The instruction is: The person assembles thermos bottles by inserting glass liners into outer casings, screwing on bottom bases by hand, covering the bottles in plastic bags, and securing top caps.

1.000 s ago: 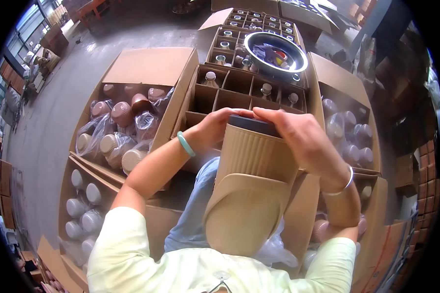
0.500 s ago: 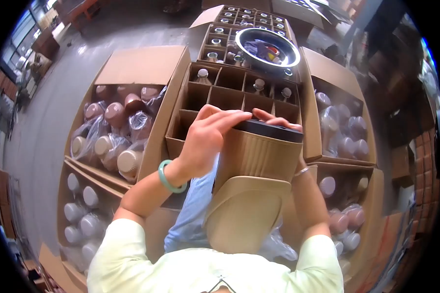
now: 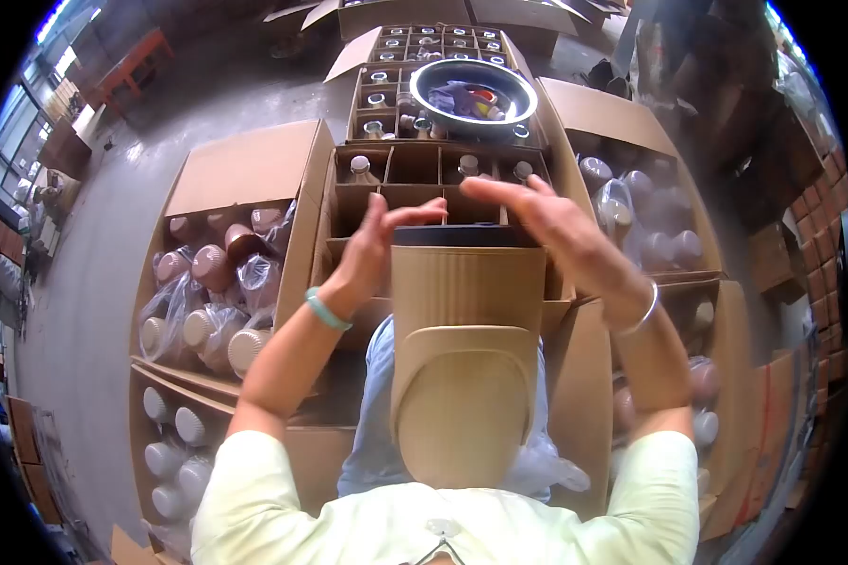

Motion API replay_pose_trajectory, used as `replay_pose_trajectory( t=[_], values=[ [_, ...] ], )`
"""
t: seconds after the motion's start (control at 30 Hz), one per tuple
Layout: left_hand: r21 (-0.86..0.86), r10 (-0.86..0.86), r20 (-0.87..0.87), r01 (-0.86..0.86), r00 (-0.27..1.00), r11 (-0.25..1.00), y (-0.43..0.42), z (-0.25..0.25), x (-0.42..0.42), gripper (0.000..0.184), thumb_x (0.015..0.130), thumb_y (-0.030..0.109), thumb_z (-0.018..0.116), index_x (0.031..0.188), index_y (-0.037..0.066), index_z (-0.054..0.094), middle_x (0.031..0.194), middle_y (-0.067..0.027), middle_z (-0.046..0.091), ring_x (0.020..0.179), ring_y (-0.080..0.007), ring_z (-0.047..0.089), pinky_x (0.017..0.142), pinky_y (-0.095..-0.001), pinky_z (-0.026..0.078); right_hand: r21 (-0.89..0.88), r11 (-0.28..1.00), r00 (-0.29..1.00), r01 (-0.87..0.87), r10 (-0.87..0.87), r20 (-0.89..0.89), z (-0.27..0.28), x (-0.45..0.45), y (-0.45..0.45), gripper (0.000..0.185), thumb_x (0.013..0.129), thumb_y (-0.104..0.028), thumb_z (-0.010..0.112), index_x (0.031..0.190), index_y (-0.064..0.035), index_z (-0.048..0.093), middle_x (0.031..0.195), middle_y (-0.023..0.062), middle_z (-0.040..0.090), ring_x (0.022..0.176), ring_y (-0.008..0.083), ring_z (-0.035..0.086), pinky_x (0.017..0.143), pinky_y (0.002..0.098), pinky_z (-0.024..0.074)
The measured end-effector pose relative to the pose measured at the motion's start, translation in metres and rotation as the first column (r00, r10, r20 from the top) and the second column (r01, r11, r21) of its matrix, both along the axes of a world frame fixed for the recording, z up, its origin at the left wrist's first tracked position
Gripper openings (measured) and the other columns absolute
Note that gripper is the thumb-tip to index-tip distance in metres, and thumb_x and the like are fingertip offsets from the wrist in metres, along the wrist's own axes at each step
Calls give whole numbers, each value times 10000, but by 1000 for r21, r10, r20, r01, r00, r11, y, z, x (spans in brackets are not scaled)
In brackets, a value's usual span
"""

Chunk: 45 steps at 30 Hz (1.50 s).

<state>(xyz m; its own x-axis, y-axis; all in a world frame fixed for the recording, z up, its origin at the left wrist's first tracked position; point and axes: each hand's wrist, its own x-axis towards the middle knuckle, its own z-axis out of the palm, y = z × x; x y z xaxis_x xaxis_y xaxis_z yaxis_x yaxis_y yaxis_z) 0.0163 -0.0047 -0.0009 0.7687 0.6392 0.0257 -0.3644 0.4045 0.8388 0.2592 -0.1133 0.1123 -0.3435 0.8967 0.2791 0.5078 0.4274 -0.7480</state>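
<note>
A large beige ribbed container with a dark rim stands upright against my body, over my lap. My left hand, with a green bangle at the wrist, is at the left side of the dark rim, its fingers apart. On the right, my right hand hovers over the rim's corner with its fingers stretched toward the middle; it is slightly blurred. Neither hand shows anything held. Just beyond is a divided carton with several capped bottles, one being a clear bottle.
A metal bowl with small items rests on a farther divided carton. An open carton of pinkish and cream ribbed pieces in plastic stands left. More cartons of wrapped pieces, including a right carton, flank me. A plastic bag lies by my lap.
The view has shifted, and the container now appears straighter and farther left. My right hand has come back above the rim from its far side. My left hand has moved to the rim's left side.
</note>
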Motion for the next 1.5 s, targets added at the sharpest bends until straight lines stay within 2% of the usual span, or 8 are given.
replay_pose_trajectory(
  t=[0.17,0.3,0.43,0.57,0.73,1.0,1.1,1.5],
  values=[
    [236,-18,-109,43,994,971,-15,37,4,697,1057,514,241,1319,-30,590,1386,-170,572,1275,-219,546,1138,-375,364,-147,970,951,-193,149,-270,-36,16,6,512,1060,-435,397,1284,-32,618,1271,129,653,1180,259,622,996,394,477],
    [37,-152,-28,153,988,988,22,-36,21,421,1000,326,509,1239,-7,608,1217,-107,660,1100,-186,647,951,-330,531,119,990,884,76,-122,452,23,-52,-7,404,1044,-305,434,1219,5,625,1091,233,676,935,387,669,830,410,541],
    [-63,-175,-108,169,979,984,41,2,16,495,1001,387,512,1290,-9,576,1265,-115,644,1150,-199,628,969,-336,516,-364,836,893,-411,288,-347,9,8,35,581,1055,-471,376,1344,-7,575,1305,172,632,1232,288,589,1060,371,429],
    [103,-144,-209,168,967,980,-5,61,7,738,1025,555,325,1431,-47,457,1425,-159,539,1334,-252,499,1157,-392,338,-249,923,932,-293,218,-289,-21,21,16,571,1054,-452,382,1395,-19,533,1352,165,605,1260,302,575,1087,391,422],
    [208,-70,-340,147,938,967,7,24,28,564,1018,482,472,1344,27,543,1307,-131,601,1204,-243,579,1072,-384,441,-43,999,875,-3,24,484,40,-53,-1,560,1056,-478,349,1224,-34,646,1095,183,705,1012,308,684,925,381,504],
    [6,-252,-250,262,935,965,17,51,18,807,983,654,327,1422,-6,474,1423,-154,526,1292,-247,526,1137,-419,377,-303,907,930,-292,195,-313,-37,31,13,637,1067,-512,254,1330,-53,610,1419,144,554,1381,244,449,1213,407,191],
    [98,-165,-455,233,875,968,25,17,43,921,951,737,257,1443,-19,447,1446,-180,501,1336,-261,488,1171,-437,323,416,883,938,-219,73,339,10,-30,-7,382,1045,-282,465,1308,-46,608,1352,206,589,1184,349,616,1102,419,392],
    [-135,-322,-159,303,933,944,35,15,23,717,1008,612,360,1370,24,551,1328,-150,601,1275,-218,538,1100,-370,414,40,994,946,-105,88,311,39,-42,-6,523,1070,-381,338,1321,32,537,1202,254,637,1084,376,645,947,402,505]
  ],
)
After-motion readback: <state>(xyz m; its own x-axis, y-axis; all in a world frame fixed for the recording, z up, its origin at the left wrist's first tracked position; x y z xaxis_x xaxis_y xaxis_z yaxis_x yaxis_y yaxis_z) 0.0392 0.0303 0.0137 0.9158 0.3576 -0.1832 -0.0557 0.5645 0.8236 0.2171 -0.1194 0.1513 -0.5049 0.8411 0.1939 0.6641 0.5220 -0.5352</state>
